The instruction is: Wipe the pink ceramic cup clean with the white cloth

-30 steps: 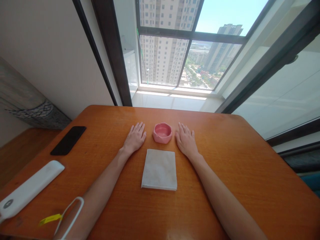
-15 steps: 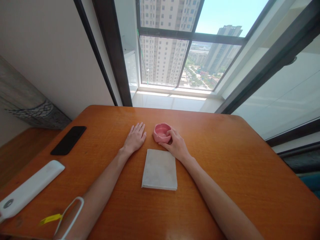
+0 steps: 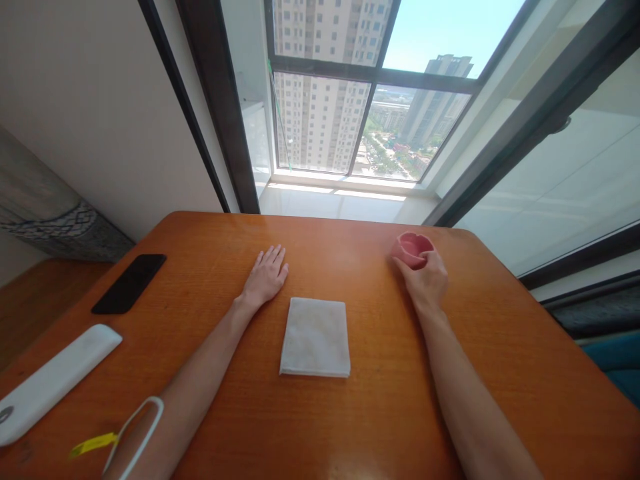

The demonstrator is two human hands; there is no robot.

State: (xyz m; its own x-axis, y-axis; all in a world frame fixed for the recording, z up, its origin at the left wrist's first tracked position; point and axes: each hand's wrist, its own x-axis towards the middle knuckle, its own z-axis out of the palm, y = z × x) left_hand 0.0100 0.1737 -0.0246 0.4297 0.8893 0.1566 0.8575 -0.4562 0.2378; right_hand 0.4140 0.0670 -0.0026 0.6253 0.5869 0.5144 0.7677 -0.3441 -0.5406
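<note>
My right hand is closed round a small pink ashtray, holding it at the far right of the orange wooden table, near the back edge. My left hand lies flat on the table with its fingers stretched out, holding nothing. A folded white cloth lies between my forearms, just right of and nearer than the left hand.
A black phone lies at the table's left side. Nearer me on the left is a long white device, with a white loop and a yellow tag beside it. A large window rises behind the table.
My right hand closed on the pink ashtray in the table's middle and carried it right to the far right side. The left hand stayed flat.
</note>
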